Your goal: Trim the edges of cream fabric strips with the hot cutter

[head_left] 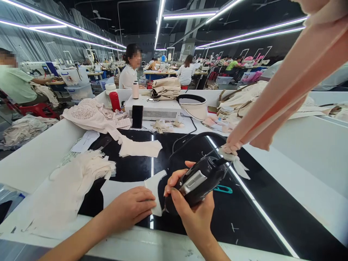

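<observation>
In my right hand [194, 214] is a black corded hand-held power tool [199, 177] with a silver panel. Its rear end hangs from a knotted strip of peach cloth [272, 98]. The tool's lower front meets the edge of a cream fabric piece [155, 185] on the black glossy surface; the contact point is partly hidden. Laid over this fabric, my left hand [136, 203] presses it down with fingers stretched out; its thumb is hidden. A teal slotted tool [223, 189] lies just right of my right hand.
A heap of cream pieces [78, 177] lies at left, with a larger garment [89, 110] behind. A phone [137, 116] leans against a white vented box [154, 108], near a red bottle [114, 101]. The black cable [187, 139] crosses the surface. Other people sit beyond.
</observation>
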A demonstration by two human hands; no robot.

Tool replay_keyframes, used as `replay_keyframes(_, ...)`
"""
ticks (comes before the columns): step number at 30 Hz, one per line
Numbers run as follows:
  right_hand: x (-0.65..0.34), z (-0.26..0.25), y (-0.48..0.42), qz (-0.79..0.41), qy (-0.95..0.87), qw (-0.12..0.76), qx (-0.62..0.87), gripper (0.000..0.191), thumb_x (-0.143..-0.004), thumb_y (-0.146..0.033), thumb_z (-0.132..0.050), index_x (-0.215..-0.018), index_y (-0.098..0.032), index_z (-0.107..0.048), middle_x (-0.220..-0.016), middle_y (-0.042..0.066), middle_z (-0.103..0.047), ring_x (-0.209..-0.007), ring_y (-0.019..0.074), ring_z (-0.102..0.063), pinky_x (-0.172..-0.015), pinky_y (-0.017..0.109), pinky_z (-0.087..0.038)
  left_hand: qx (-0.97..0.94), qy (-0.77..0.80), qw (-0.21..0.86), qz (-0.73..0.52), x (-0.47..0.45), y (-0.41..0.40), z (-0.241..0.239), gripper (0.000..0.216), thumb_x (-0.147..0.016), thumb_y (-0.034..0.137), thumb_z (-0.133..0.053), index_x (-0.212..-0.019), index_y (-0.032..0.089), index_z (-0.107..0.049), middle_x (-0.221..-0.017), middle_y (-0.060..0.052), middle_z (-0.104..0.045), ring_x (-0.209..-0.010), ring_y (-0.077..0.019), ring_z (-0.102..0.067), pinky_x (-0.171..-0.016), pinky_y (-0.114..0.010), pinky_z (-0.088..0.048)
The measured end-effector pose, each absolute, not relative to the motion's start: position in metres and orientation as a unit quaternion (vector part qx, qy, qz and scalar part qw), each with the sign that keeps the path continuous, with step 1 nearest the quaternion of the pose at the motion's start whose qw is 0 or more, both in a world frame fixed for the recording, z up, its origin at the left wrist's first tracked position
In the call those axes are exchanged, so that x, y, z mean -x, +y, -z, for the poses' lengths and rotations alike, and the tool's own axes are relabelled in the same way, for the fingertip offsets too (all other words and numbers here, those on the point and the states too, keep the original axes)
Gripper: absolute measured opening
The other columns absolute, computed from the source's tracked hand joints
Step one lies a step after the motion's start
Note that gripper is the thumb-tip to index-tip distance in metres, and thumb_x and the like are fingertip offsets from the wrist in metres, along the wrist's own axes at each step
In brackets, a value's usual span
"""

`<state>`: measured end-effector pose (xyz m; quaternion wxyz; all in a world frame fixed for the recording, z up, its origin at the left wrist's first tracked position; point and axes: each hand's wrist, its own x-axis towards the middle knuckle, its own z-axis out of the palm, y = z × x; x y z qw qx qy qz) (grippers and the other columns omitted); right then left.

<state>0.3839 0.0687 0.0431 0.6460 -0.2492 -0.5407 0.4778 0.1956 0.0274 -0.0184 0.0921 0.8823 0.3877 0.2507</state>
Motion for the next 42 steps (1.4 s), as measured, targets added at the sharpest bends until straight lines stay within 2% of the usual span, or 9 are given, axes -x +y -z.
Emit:
replay_keyframes(3,-0.393,-0.048,0.077,-0.47,-0.556,0.642,0.24,0.049,-0.086,-0.017,-0.074,-0.127,-0.032,-0.051,-0.085,-0.003,-0.066,-0.065,0.0132,-0.064,-0.06,0.028,-0.059,-0.896,0.356,0.091,-0.251,-0.193,0.016,0.012,0.018,-0.104,0.02,-0.053,-0.116,0.017,-0.067,-0.111,-0.007,-0.074,-0.108,-0.0188,-0.069,-0.108,-0.035,-0.053)
replay_keyframes(7,-0.401,-0.055,0.1,-0.437,-0.526,0.683,0.258,0.049,-0.083,-0.02,-0.076,-0.125,-0.032,-0.054,-0.08,-0.004,-0.066,-0.06,0.0125,-0.062,-0.055,0.027,-0.056,-0.899,0.341,0.109,-0.251,-0.193,0.007,0.001,0.018,-0.106,0.023,-0.052,-0.113,0.018,-0.067,-0.104,-0.003,-0.074,-0.098,-0.0157,-0.071,-0.105,-0.031,-0.055)
replay_keyframes(11,-0.4,-0.056,0.115,-0.419,-0.517,0.696,0.271,0.046,-0.083,-0.021,-0.076,-0.122,-0.031,-0.055,-0.079,-0.006,-0.066,-0.057,0.0111,-0.062,-0.055,0.026,-0.056,-0.895,0.36,0.055,-0.256,-0.2,0.018,-0.003,0.019,-0.107,0.02,-0.048,-0.112,0.017,-0.065,-0.104,-0.004,-0.074,-0.096,-0.0161,-0.071,-0.107,-0.037,-0.055)
replay_keyframes(17,-0.395,-0.053,0.121,-0.42,-0.529,0.692,0.256,0.04,-0.083,-0.019,-0.075,-0.115,-0.028,-0.053,-0.078,-0.006,-0.065,-0.056,0.0114,-0.061,-0.052,0.025,-0.056,-0.892,0.37,-0.023,-0.258,-0.22,0.048,0.001,0.014,-0.1,0.012,-0.056,-0.111,0.014,-0.065,-0.099,-0.005,-0.07,-0.091,-0.0194,-0.068,-0.101,-0.045,-0.059)
replay_keyframes(23,-0.392,-0.047,0.123,-0.429,-0.541,0.678,0.252,0.034,-0.085,-0.02,-0.073,-0.111,-0.028,-0.052,-0.078,-0.007,-0.066,-0.056,0.0103,-0.062,-0.056,0.024,-0.057,-0.896,0.385,-0.038,-0.22,-0.228,0.063,0.013,0.026,-0.094,0.011,-0.066,-0.118,0.018,-0.063,-0.104,-0.005,-0.068,-0.096,-0.0209,-0.068,-0.106,-0.05,-0.056)
replay_keyframes(28,-0.39,-0.044,0.123,-0.414,-0.55,0.678,0.259,0.03,-0.084,-0.023,-0.074,-0.103,-0.027,-0.052,-0.078,-0.007,-0.065,-0.056,0.0103,-0.062,-0.056,0.024,-0.056,-0.896,0.397,-0.047,-0.193,-0.228,0.065,0.014,0.036,-0.088,0.013,-0.075,-0.121,0.02,-0.063,-0.108,-0.005,-0.068,-0.099,-0.0234,-0.069,-0.104,-0.052,-0.058)
replay_keyframes(42,-0.39,-0.04,0.123,-0.411,-0.553,0.667,0.282,0.026,-0.084,-0.028,-0.074,-0.098,-0.026,-0.052,-0.08,-0.005,-0.064,-0.058,0.0114,-0.061,-0.058,0.027,-0.056,-0.894,0.409,-0.016,-0.183,-0.222,0.064,0.011,0.034,-0.092,0.011,-0.068,-0.125,0.019,-0.065,-0.113,-0.007,-0.068,-0.102,-0.0242,-0.068,-0.105,-0.054,-0.057)
